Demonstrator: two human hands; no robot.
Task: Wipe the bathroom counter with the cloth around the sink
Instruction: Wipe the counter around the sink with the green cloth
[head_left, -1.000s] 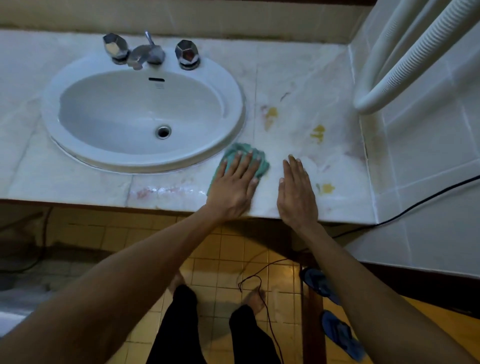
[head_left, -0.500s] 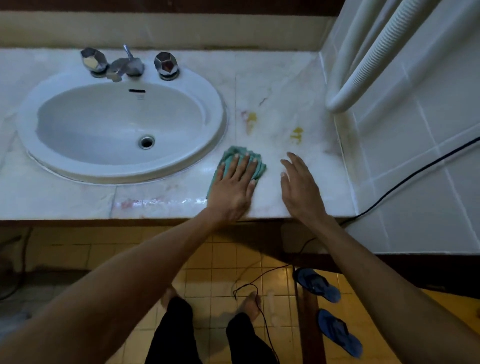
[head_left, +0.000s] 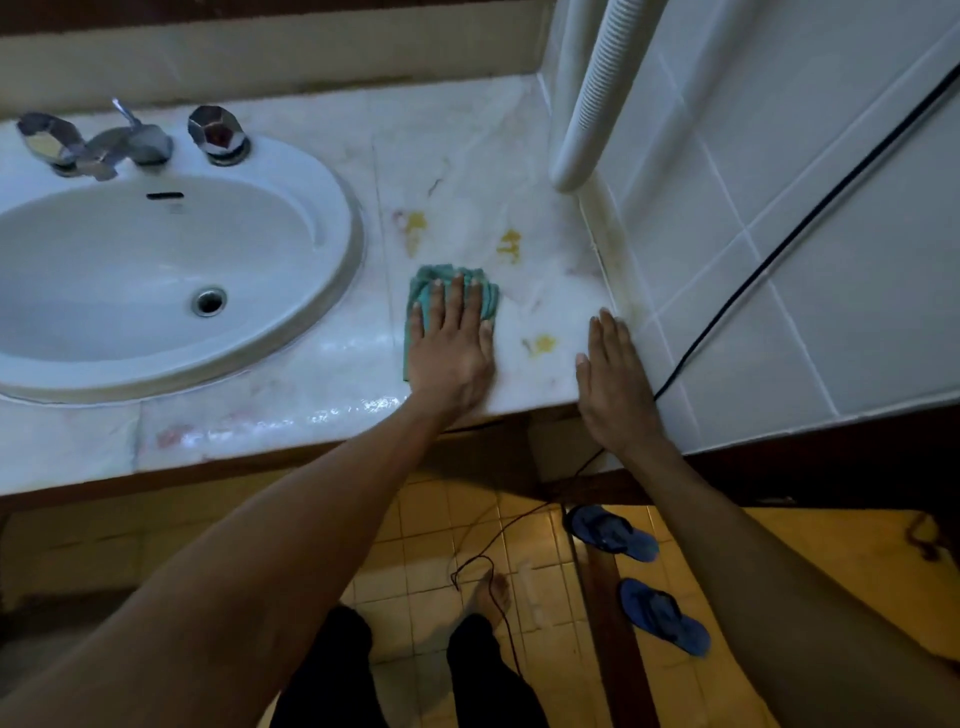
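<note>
While the left hand (head_left: 451, 347) lies flat, fingers spread, pressing down on the folded green cloth (head_left: 451, 291), the right hand (head_left: 612, 382) rests open and empty at the counter's right front corner, its outer edge against the tiled wall (head_left: 810, 249). The cloth sits on the marble counter (head_left: 322, 415) between the sink (head_left: 171, 270) rim and the right wall, nearer the front edge than the back.

To do this pass well, I judge the palm should keep even pressure and push the cloth over the yellow stains (head_left: 540, 344) just to its right and the two further back (head_left: 511, 245), overlapping each stroke, then follow the curve of the sink rim so the seam gets cleaned. A dried stain may need a few short rubs, not one sweep. The pinkish smear (head_left: 171, 435) near the front edge, left of the arm, is also unwiped.

A wet sheen along the front edge suggests that strip has been covered. The chrome tap (head_left: 124, 143) stands at the back of the basin. A ribbed white hose (head_left: 597, 104) hangs in the back right corner, and a black cable (head_left: 769, 265) runs down the wall tiles. Below, yellow floor tiles (head_left: 431, 519) and a pair of blue sandals (head_left: 639, 577); lighting is dim.
</note>
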